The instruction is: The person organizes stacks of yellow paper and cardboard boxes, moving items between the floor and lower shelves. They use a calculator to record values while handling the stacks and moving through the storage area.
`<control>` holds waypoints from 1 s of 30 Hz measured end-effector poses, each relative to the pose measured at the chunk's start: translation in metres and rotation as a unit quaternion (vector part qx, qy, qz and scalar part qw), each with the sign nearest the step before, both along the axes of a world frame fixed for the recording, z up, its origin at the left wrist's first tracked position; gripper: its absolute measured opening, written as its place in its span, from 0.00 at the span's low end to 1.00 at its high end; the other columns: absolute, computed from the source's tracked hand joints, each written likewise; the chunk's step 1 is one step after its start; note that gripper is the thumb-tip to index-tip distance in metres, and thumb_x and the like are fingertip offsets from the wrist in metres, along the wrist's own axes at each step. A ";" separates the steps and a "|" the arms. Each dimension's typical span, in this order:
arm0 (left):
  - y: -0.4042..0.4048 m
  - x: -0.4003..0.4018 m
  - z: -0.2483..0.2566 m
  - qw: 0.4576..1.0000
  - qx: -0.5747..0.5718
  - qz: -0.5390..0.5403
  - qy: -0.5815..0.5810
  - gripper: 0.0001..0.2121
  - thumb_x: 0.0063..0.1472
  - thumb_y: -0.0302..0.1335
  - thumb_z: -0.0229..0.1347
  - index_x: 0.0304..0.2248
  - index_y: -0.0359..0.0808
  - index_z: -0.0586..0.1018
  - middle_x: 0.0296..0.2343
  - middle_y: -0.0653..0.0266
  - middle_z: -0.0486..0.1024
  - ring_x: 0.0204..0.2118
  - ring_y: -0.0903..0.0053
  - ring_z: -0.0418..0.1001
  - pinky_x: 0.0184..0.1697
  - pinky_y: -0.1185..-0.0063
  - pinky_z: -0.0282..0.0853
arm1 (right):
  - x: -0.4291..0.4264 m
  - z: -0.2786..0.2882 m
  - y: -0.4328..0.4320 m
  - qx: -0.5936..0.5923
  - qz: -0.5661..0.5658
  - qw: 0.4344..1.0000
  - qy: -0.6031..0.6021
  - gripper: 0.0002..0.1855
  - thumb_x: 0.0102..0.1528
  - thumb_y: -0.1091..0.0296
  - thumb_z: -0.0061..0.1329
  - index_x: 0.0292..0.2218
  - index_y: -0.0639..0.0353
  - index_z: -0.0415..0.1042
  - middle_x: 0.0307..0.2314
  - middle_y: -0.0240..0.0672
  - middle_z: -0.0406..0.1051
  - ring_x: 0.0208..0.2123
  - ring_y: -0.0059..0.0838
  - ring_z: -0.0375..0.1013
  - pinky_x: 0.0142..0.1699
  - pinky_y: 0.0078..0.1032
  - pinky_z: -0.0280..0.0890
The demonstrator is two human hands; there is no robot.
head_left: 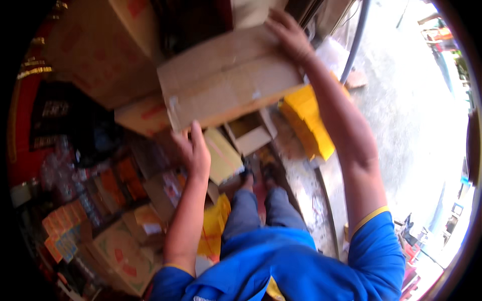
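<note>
A closed cardboard box (229, 79) is held up in front of me between both hands, its taped top facing me and tilted. At its near left corner, my left hand (194, 150) grips from below, thumb along the edge and the other fingers partly hidden. Over the far right corner lies my right hand (290, 35), fingers spread along the top edge. Below the held box are an open cardboard box (251, 139) and a yellowish flat carton (222, 154). The image is slightly blurred.
Large cardboard boxes (101, 49) are stacked at the far left. A yellow wrapped bundle (307, 120) rests by the step on the right, near a grey pipe (355, 45). Boxes and packets (124, 256) crowd the lower left. Bright pavement (410, 113) lies outside.
</note>
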State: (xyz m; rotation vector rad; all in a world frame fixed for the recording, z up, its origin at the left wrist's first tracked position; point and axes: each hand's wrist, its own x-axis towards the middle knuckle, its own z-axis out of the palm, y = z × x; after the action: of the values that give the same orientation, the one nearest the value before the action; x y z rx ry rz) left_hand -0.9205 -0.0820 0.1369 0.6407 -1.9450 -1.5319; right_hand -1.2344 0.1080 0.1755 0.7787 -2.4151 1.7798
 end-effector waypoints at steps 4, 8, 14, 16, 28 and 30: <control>-0.002 -0.018 0.015 0.998 0.061 -0.024 -0.015 0.27 0.67 0.32 0.50 0.58 0.24 0.55 0.55 0.49 0.62 0.57 0.66 0.63 0.61 0.72 0.57 | 0.006 0.003 0.021 0.085 -0.232 0.963 -0.108 0.33 0.55 0.40 0.50 0.45 0.67 0.75 0.41 0.55 0.74 0.49 0.45 0.72 0.55 0.30 0.63; -0.005 -0.037 0.038 0.988 0.110 -0.072 -0.080 0.32 0.64 0.39 0.54 0.58 0.26 0.58 0.55 0.52 0.63 0.55 0.69 0.64 0.57 0.72 0.60 | 0.022 0.012 0.073 0.242 -0.118 0.931 -0.247 0.44 0.56 0.28 0.38 0.49 0.67 0.72 0.42 0.57 0.73 0.51 0.47 0.71 0.53 0.34 0.65; -0.004 -0.045 0.043 0.926 0.338 -0.061 -0.156 0.33 0.63 0.45 0.54 0.60 0.35 0.59 0.57 0.62 0.61 0.58 0.70 0.61 0.57 0.64 0.64 | 0.079 0.001 0.076 0.008 -0.006 0.924 -0.383 0.41 0.55 0.32 0.45 0.61 0.44 0.59 0.49 0.39 0.69 0.48 0.34 0.70 0.43 0.34 0.74; -0.014 -0.048 0.034 0.937 0.328 -0.043 -0.111 0.33 0.63 0.44 0.53 0.60 0.36 0.59 0.58 0.62 0.59 0.59 0.70 0.59 0.57 0.65 0.66 | 0.058 0.002 0.058 0.009 0.010 0.938 -0.346 0.39 0.54 0.38 0.51 0.60 0.48 0.61 0.46 0.40 0.71 0.45 0.32 0.73 0.40 0.30 0.75; -0.005 -0.053 0.026 0.969 0.233 -0.035 -0.078 0.35 0.65 0.47 0.49 0.61 0.29 0.57 0.60 0.57 0.57 0.59 0.69 0.60 0.59 0.67 0.65 | 0.049 -0.016 0.053 -0.069 -0.012 0.943 -0.326 0.39 0.54 0.44 0.53 0.61 0.49 0.60 0.45 0.39 0.72 0.43 0.32 0.75 0.39 0.33 0.76; -0.002 -0.049 0.036 0.977 0.191 -0.040 -0.086 0.34 0.65 0.47 0.48 0.62 0.33 0.55 0.60 0.58 0.55 0.59 0.69 0.60 0.57 0.68 0.66 | 0.060 -0.011 0.054 -0.078 -0.016 0.940 -0.332 0.39 0.54 0.44 0.54 0.61 0.49 0.60 0.45 0.38 0.72 0.44 0.31 0.74 0.39 0.32 0.76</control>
State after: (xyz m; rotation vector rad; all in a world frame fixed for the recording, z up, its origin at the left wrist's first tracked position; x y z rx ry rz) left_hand -0.9697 -0.0839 0.1732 0.8898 -1.8283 -1.9839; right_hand -1.1747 0.1620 0.1644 0.1154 -2.5475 2.4907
